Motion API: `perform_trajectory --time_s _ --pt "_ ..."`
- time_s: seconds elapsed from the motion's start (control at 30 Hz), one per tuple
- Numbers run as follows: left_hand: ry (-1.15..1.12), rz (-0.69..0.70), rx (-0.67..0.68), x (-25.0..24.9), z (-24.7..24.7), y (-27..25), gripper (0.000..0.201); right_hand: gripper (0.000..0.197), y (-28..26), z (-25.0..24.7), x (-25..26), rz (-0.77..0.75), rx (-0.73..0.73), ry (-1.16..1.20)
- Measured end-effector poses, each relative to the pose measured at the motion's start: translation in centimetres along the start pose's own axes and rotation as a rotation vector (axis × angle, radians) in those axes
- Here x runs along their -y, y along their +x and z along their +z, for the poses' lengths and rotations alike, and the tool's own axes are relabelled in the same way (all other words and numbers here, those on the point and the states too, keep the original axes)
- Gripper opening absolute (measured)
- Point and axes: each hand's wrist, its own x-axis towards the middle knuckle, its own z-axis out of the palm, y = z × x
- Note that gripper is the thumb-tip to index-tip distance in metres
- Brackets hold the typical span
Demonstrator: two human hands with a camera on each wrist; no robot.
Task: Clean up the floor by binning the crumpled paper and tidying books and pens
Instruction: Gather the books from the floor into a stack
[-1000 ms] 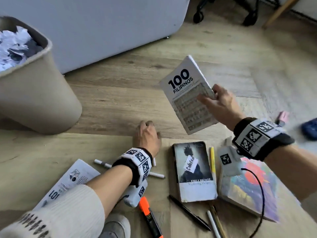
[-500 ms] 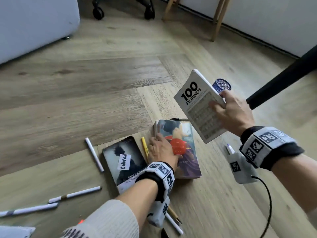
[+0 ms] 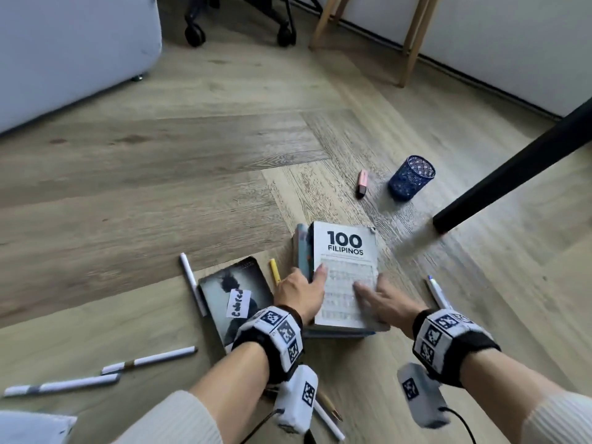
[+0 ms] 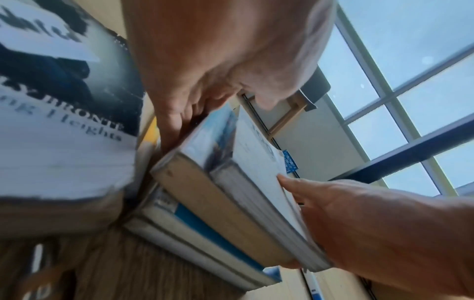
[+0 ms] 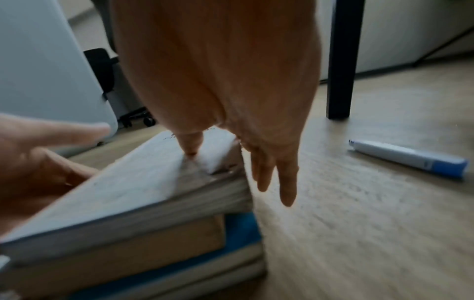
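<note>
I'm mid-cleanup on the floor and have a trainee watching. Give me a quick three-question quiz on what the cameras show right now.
1. True or false: the white "100 Filipinos" paperback lies on top of the stack of books.
2. Which item lies closest to the dark blue mesh pen cup?
A. the pink highlighter
B. the yellow pen
C. the dark Wuthering Heights paperback
3. Fill in: the right hand rests on the top book's cover with its fingers ____ (straight or curled).

Key: 1 true; 2 A; 3 straight. The left hand touches the stack's left edge.
</note>
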Motion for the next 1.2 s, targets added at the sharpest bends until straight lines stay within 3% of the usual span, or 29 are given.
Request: perform_trajectory --time_s 0.07,0.17,0.27,0.33,0.37,0.4,0.5,0.63,0.77,0.87,0.97,1.03,1.13,1.2 --pt "0.025 -0.001 0.021 0.2 0.1 -0.2 0.055 0.013 -0.6 0.5 1.2 -0.061 0.068 0.051" --pt "0.044 0.013 0.092 0.4 -0.8 -0.1 0.05 0.008 -0.9 0.3 2.6 -0.086 0.138 -0.035" --pt "0.098 0.066 0.162 0.6 -2.9 0.1 0.049 0.023 -0.1 -0.2 3.6 -0.101 0.049 -0.202" --pt "0.114 0.121 0.056 0.9 -4.9 0.1 0.041 0.06 0.2 0.4 5.0 -0.198 -0.195 -0.499" --pt "0.094 0.131 -0.024 1.2 -6.1 0.0 0.034 0.068 0.1 1.2 6.1 -0.3 -0.293 -0.633" --pt "0.064 0.124 -0.096 1.6 -7.4 0.0 0.027 0.067 -0.3 2.2 7.6 -0.434 -0.329 -0.698" --pt "0.113 0.087 -0.191 3.4 -12.4 -0.6 0.017 0.055 -1.6 6.3 11.4 -0.684 -0.2 -0.7" --pt "0.491 0.064 -0.179 8.3 -21.0 -3.5 0.023 0.077 -0.8 11.0 13.8 -0.453 0.079 -0.79" --pt "0.719 -0.223 0.006 15.7 -27.5 -7.7 0.052 0.116 0.6 14.5 14.3 -0.286 0.116 -0.795" --pt "0.796 -0.468 0.13 21.0 -27.5 -10.6 0.097 0.136 1.6 15.8 14.3 -0.212 0.056 -0.746" --pt "0.7 -0.679 0.051 25.8 -25.8 -12.8 0.141 0.153 3.8 16.5 13.9 -0.105 0.077 -0.659" --pt "0.586 -0.716 -0.024 27.8 -25.1 -13.3 0.151 0.146 5.4 16.7 13.5 -0.076 0.113 -0.651" --pt "0.515 -0.698 -0.134 29.0 -25.0 -13.7 0.134 0.11 5.0 16.8 14.2 -0.093 0.127 -0.607" --pt "0.461 -0.672 -0.161 29.3 -25.2 -14.1 0.126 0.109 4.5 16.9 14.3 -0.107 0.111 -0.569"
